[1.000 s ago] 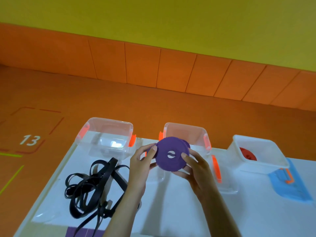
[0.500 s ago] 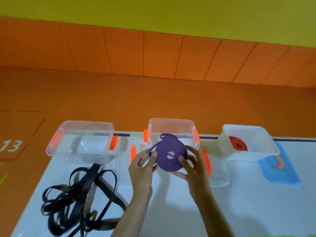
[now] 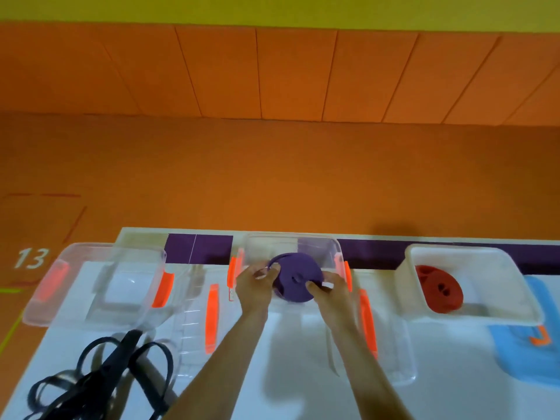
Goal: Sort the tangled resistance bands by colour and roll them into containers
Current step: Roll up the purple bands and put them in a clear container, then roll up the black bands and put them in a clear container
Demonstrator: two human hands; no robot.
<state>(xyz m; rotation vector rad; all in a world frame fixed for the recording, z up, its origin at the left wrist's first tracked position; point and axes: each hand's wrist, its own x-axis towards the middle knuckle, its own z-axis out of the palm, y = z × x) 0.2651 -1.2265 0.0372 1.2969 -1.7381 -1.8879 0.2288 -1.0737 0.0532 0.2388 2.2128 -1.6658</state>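
On the table (image 3: pixel 303 374), the left container (image 3: pixel 133 298) sits at 10 o'clock, the middle container (image 3: pixel 315 247) at 12, the right container (image 3: pixel 500 283) at 2 with a rolled band (image 3: pixel 439 289) inside; tangled bands (image 3: pixel 121 356) lie at 7

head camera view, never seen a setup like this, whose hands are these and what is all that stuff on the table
There is no machine here. A person wears a camera on the head, looking forward and down, so you see their own two arms reaching away from you. The left hand and right hand grip a rolled-up purple band between them, at the opening of the middle clear box. Whether it touches the bottom I cannot tell. On the white table a second clear box stands to the left with no band visible in it. A white box to the right holds a red roll. A tangle of black bands lies at the near left, not yet rolled. A blue lid lies at the near right.
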